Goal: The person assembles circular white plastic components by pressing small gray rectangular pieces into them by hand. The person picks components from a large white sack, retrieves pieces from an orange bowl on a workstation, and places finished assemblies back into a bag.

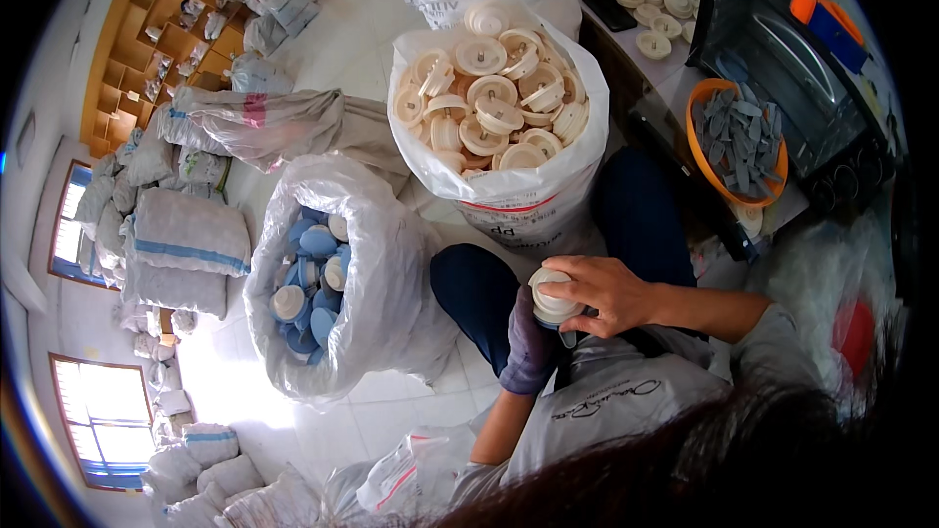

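In front of my lap I hold a round, stepped cream plastic part (554, 297) with a dark bluish edge beneath it. My right hand (608, 295), bare, is closed over its top and side with curled fingers. My left hand (529, 350), in a greyish-purple glove, wraps it from the left and below; some of its fingers are hidden behind the part. Beyond my knees a white sack (523, 215) stands full of similar cream wheel-shaped parts (492, 103). To the left, an open whitish plastic bag (391, 284) contains blue round parts (315, 274), several with cream tops.
On the right, an orange basket (698, 142) of grey flat strips (740, 137) sits beside a black oven-like appliance (797, 68). A phone (608, 11) and loose cream parts (660, 27) lie on the table. Stuffed sacks (191, 235) are piled along the left wall.
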Available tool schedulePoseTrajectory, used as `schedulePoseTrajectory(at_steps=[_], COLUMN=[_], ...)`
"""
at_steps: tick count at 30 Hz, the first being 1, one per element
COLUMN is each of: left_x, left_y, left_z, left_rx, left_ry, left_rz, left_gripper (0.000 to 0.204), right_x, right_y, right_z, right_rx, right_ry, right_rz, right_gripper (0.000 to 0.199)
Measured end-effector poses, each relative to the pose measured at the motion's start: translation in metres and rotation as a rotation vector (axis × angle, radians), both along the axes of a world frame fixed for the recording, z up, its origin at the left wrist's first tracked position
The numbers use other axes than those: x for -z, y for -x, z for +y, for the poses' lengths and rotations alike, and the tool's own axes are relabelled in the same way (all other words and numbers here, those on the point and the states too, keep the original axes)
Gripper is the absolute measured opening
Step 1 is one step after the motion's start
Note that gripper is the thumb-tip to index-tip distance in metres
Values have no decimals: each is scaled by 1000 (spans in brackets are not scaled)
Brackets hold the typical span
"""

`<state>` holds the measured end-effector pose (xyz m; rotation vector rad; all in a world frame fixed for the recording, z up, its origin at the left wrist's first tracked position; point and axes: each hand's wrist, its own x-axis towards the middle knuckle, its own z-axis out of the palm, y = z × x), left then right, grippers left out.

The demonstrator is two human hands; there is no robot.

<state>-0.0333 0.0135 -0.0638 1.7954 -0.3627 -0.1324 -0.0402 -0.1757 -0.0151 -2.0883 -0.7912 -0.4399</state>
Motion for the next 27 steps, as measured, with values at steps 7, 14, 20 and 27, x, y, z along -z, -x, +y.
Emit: schedulePoseTrajectory(at_steps=[7, 14, 20, 27], left_x=[-4, -2, -22, -46], left_y=[3, -3, -8, -1], left_z=[-8, -13, -11, -16], left_rx=[-94, -144, 83, 158], left_ry=[-151, -218, 178, -243], left_rz=[-71, -6, 266, 252], left_gripper=[29, 31, 44, 57], right_x=[0, 9, 6, 4], right_y=[6, 8, 3, -1], right_z=[6, 9, 5, -1], right_rx=[-1, 47, 104, 266], right_ry=[83, 92, 84, -270], right_rz=[-100, -74, -29, 320], right_gripper=[67, 66, 66, 27])
